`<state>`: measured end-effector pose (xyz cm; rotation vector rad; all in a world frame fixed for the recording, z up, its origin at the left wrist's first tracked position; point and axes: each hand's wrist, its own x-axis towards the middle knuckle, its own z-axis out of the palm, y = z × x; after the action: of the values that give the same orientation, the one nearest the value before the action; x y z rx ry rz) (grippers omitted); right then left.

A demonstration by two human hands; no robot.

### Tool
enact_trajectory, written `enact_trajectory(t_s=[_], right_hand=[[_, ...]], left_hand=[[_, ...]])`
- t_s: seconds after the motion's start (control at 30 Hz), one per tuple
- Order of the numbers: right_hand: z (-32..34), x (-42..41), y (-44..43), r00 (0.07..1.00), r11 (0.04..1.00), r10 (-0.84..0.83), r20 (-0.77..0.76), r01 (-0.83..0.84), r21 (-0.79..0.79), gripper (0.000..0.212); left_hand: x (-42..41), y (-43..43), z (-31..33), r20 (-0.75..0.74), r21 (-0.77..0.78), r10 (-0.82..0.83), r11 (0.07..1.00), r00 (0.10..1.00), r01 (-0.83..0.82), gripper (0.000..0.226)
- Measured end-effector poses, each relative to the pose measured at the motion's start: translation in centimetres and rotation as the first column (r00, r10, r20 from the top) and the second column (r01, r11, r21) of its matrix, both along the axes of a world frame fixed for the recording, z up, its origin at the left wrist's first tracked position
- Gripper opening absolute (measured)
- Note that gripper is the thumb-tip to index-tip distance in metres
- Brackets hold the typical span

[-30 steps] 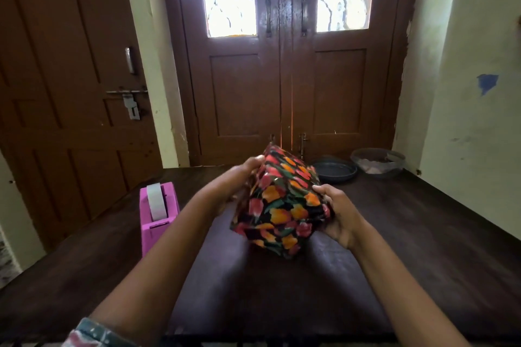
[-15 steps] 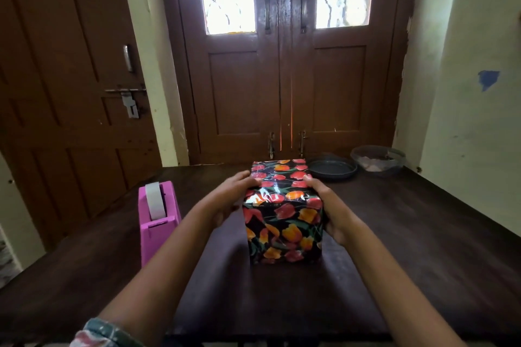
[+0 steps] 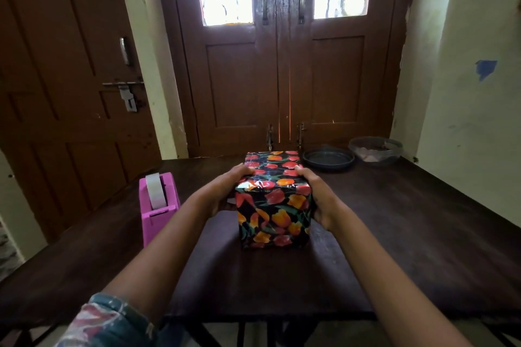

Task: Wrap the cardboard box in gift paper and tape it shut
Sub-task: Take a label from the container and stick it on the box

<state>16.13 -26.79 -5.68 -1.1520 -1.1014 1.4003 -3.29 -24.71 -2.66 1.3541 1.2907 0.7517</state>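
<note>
Two hands frame the job. The left hand (image 3: 225, 190) lies against the left face of the cube-shaped cardboard box (image 3: 275, 203), which is covered in glossy black gift paper printed with red and orange tulips. The right hand (image 3: 317, 196) lies against the opposite face. Each hand is wrapped onto the parcel, palm on the side and a digit hooked over the top edge, so both have hold of it and of nothing else. How the other fingers lie round the far side I cannot tell.

The box stands upright on the dark wooden table (image 3: 408, 234), about mid-table and square to the person. No cardboard shows on the top or near face, and no flap hangs loose, so to my eye the wrapping is at its last stage: seating the parcel and checking it. The seams on the hidden faces and the underside are out of sight, so I cannot tell whether they are taped.

If one is open, the next move calls for the pink plastic tape dispenser (image 3: 159, 207) with its clear roll, which stands just off the left forearm — an easy reach for that hand while the right pins the box. If all is sealed, only letting go remains.

Behind the box, near the brown double door (image 3: 282, 79), sit a dark round plate (image 3: 328, 160) and a clear bowl (image 3: 375, 149), well away from the work.
</note>
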Motion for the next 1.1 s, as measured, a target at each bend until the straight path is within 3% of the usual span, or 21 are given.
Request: enact_trajectory(t_s=[0.07,0.17,0.23,0.37,0.43,0.5,0.6,0.67,0.77,0.87,0.97,1.1], right_hand=[[0.6,0.0,-0.6,0.998,1.000,0.010,0.060,-0.009,-0.015,0.047],[0.8,1.1,-1.1,0.993,0.998,-0.063,0.099,0.062,0.005,0.082],[1.1,2.5,-1.8,0.980,0.985,-0.166,0.109,0.159,0.070,0.072],[1.5,7.0,-2.6,0.939,0.952,-0.288,0.188,0.260,0.160,0.060],[1.7,9.5,-3.0,0.901,0.926,-0.362,0.238,0.318,0.202,0.057],[1.6,12.5,-3.1,0.851,0.896,-0.434,0.296,0.375,0.236,0.058],[1.2,16.7,-3.3,0.736,0.876,-0.481,0.476,0.403,0.264,0.059],[0.6,19.4,-3.2,0.636,0.883,-0.463,0.618,0.388,0.263,0.060],[-0.7,22.1,-2.2,0.392,0.916,-0.371,0.842,0.303,0.263,0.062],[-2.3,24.0,-0.6,0.174,0.966,-0.214,0.961,0.185,0.182,0.064],[-3.5,25.9,1.3,0.108,0.980,-0.124,0.986,0.167,0.105,0.067],[-4.9,27.7,2.9,0.104,0.983,0.006,0.995,0.182,-0.026,0.072]], left_hand=[[-0.3,0.1,0.2,-0.065,0.007,0.017,1.000,0.998,-0.017,0.056],[-0.5,0.1,1.6,-0.297,0.209,0.045,0.978,0.954,0.019,0.067],[0.1,-0.2,3.3,-0.394,0.366,0.079,0.928,0.916,0.077,0.067],[3.5,-0.3,6.5,-0.371,0.483,0.032,0.860,0.928,0.164,0.053],[6.8,-0.1,7.5,-0.314,0.503,-0.046,0.839,0.948,0.208,0.035],[11.0,0.2,7.9,-0.287,0.537,-0.076,0.812,0.955,0.226,0.019],[17.2,1.5,7.2,-0.307,0.522,-0.126,0.806,0.943,0.278,0.015],[21.0,2.6,6.0,-0.369,0.506,-0.121,0.806,0.922,0.308,0.018],[24.8,4.7,3.8,-0.455,0.490,-0.059,0.816,0.888,0.306,0.025],[27.7,7.4,1.3,-0.504,0.483,-0.017,0.823,0.863,0.299,0.031],[30.6,10.8,-1.1,-0.547,0.489,-0.009,0.809,0.837,0.328,0.043],[33.9,14.9,-3.3,-0.663,0.514,0.047,0.755,0.747,0.408,0.056]])
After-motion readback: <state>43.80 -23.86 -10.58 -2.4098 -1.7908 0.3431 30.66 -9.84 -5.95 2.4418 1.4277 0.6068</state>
